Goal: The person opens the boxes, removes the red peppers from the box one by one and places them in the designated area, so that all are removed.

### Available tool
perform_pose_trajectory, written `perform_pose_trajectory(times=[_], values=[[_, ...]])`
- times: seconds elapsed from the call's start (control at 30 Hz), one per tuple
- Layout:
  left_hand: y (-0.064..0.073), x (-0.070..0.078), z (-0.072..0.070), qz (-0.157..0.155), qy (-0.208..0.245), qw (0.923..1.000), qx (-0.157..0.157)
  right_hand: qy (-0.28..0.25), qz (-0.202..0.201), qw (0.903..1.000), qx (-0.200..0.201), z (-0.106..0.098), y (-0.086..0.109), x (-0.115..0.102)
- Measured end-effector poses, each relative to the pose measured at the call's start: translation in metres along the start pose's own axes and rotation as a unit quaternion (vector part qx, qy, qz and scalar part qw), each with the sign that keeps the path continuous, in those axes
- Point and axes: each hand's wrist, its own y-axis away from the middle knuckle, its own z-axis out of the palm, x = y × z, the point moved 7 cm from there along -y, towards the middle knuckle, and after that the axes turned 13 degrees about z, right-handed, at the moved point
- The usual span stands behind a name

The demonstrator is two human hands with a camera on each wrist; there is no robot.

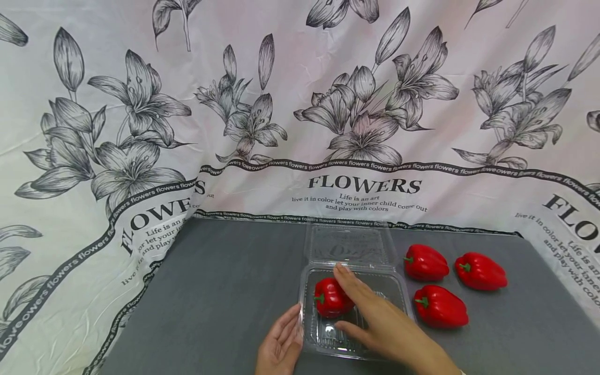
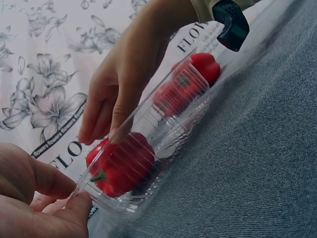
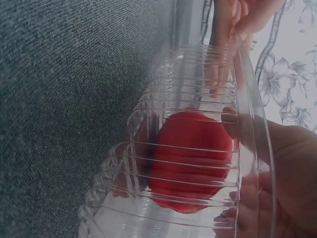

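Observation:
A clear plastic clamshell container (image 1: 356, 349) sits on the grey table with its lid (image 1: 349, 245) laid back. One red bell pepper (image 1: 330, 302) with a green stem lies inside, at the left of the base. The left hand (image 1: 281, 341) pinches the container's left rim between thumb and fingers, plain in the left wrist view, where the same hand (image 2: 39, 193) shows. Over the base reaches the right hand (image 1: 375, 307), its thumb and fairly straight fingers spread either side of the pepper. Whether those fingertips touch it is hard to tell.
To the container's right, three more red bell peppers lie on the table: a back-left pepper (image 1: 425, 262), a right pepper (image 1: 481, 271) and a front pepper (image 1: 440, 307). A flower-printed cloth (image 1: 253, 192) hangs behind the grey tabletop (image 1: 211, 291).

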Motion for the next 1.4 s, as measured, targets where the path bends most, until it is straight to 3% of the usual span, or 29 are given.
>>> perform_pose_trajectory(times=[0.27, 0.53, 0.9, 1.4], values=[[0.0, -0.001, 0.0, -0.025, -0.009, 0.9995, 0.015, 0.009, -0.003, 0.9999, 0.006, 0.003, -0.002, 0.0], [0.0, -0.002, 0.0, -0.026, -0.012, 0.9995, 0.015, 0.009, -0.009, 0.9999, 0.003, 0.007, -0.004, 0.001], [0.0, 0.0, 0.0, 0.002, 0.002, 1.0, -0.003, 0.003, -0.01, 0.9999, 0.001, 0.012, -0.01, -0.002], [-0.001, -0.002, 0.0, 0.007, 0.005, 0.9999, -0.014, -0.011, 0.006, 0.9999, 0.003, 0.013, -0.015, 0.0]])
